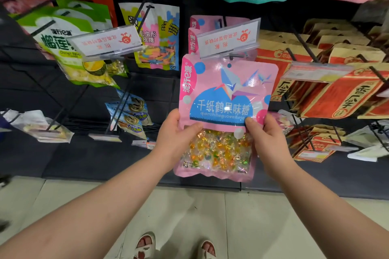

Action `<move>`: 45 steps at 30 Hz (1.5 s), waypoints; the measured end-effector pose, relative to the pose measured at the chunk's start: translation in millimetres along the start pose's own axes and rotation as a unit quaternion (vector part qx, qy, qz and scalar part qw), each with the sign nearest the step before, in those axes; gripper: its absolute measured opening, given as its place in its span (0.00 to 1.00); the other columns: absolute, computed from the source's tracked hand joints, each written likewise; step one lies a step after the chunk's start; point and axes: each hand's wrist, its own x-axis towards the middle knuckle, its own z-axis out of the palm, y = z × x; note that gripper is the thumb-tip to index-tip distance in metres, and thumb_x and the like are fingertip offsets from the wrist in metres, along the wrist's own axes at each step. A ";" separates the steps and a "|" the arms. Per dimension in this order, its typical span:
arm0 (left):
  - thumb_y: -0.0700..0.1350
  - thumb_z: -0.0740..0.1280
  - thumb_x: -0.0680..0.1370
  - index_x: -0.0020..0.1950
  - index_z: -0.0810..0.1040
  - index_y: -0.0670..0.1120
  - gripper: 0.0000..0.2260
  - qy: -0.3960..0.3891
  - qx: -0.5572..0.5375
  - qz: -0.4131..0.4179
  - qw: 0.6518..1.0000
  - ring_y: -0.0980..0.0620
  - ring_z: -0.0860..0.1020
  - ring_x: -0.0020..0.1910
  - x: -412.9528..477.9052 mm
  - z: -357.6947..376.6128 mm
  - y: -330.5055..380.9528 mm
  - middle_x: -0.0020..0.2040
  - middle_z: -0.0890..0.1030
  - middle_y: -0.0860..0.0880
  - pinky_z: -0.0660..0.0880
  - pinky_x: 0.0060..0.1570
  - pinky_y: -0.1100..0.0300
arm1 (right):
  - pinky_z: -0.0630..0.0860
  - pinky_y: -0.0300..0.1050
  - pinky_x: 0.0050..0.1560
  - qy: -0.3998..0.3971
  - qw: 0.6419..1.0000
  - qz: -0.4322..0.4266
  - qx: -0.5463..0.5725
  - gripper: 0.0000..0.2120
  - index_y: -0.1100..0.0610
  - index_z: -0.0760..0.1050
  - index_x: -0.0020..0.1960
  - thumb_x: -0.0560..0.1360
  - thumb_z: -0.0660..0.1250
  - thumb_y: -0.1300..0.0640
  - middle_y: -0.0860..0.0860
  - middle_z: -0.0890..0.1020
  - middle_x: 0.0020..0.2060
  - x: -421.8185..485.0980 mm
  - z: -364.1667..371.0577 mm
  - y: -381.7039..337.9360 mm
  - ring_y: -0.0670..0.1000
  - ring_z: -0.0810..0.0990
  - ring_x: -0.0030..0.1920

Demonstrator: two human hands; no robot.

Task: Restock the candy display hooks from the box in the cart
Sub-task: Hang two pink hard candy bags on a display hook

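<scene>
Starting nearest: both arms are reaching forward over the tiled floor (189, 216), and each hand is pinching one side of the pink crane-candy bag (225, 94), about halfway up. The left hand (176, 132) and right hand (267, 138) both have the thumb on the front and the fingers tucked behind, so both are clamped on it and neither is nearer. The bag is standing upright with its long axis vertical and the candy window at the bottom. Its top edge is sitting right at the hook tip (237, 56), so I'd guess the hang hole is what matters next. The flipped-up price tag holder (228, 37) is overlapping that edge, so I can't tell if it's threaded yet. More pink bags (202, 24) are hanging further back. The worm gummy bag (160, 43) is hanging just left and the sunflower seed bags (341, 94) right, neither blocking.
</scene>
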 end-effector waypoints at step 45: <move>0.36 0.70 0.74 0.49 0.76 0.47 0.08 0.011 -0.062 -0.001 0.998 0.54 0.80 0.40 -30.2 0.4 15.7 0.44 0.83 0.49 0.77 0.39 0.65 | 0.80 0.47 0.41 0.004 0.998 0.053 0.026 0.10 0.59 0.75 0.58 0.79 0.64 0.57 0.57 0.84 0.46 -18.0 -0.8 -21.5 0.54 0.84 0.43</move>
